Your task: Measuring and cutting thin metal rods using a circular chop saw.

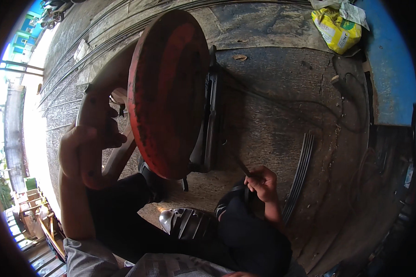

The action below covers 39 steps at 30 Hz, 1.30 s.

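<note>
Upright before me stands a large, worn red disc (166,97), seen at a slant, with a thick curved brown frame (85,115) joined behind it on the left. My left hand (90,138) is closed round this frame, its fingertips curling through towards the disc. Lower right, my right hand (262,183) pinches a thin dark rod (241,165) whose tip points up and left. Just right of the disc is a dark metal piece (211,120) with long straight edges, partly hidden by the disc.
Several thin metal rods (299,177) lie together right of my right hand. A dark cable (282,98) crosses the worn floor. At the far right are a yellow bag (339,30) and a blue panel (393,64). My shod foot (187,222) rests below the disc.
</note>
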Tool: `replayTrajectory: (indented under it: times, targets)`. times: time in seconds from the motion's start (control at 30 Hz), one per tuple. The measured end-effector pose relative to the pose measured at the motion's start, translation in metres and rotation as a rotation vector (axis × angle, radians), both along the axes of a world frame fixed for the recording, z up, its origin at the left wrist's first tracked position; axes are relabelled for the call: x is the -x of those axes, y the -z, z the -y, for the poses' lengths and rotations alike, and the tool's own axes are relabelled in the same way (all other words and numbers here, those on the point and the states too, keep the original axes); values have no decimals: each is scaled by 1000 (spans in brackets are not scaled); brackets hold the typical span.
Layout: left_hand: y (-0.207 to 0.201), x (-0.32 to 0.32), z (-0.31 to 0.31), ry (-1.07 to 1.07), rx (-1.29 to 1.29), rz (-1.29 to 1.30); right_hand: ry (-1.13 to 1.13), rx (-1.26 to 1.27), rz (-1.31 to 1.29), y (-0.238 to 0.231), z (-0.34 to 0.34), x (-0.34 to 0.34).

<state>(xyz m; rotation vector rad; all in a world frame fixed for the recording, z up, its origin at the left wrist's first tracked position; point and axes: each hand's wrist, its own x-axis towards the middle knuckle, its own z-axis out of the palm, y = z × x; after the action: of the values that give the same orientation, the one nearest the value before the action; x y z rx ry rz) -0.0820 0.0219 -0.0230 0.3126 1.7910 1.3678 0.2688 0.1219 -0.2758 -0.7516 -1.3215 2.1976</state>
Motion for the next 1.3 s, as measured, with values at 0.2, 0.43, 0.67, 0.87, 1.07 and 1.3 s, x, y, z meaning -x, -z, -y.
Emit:
replayTrajectory:
  times: [0.2, 0.43, 0.67, 0.87, 1.07, 1.3]
  targets:
    - [-3, -3, -4, 31, 21, -78, -54, 98, -102, -2, -2, -7]
    - [-2, -5, -3, 16, 10, -120, -150, 280, -216, -7, -2, -7]
    - [0, -4, -5, 16, -12, -87, -193, 499, -302, -10, -5, -12]
    - [2, -1, -2, -9, -19, -62, -227, 602, -347, -12, -5, -16]
    - [3, -3, -5, 20, -5, -83, -223, 735, -368, -20, -3, -19]
    - [4, -1, 0, 12, -1, -73, -71, 250, -51, -17, -3, -7]
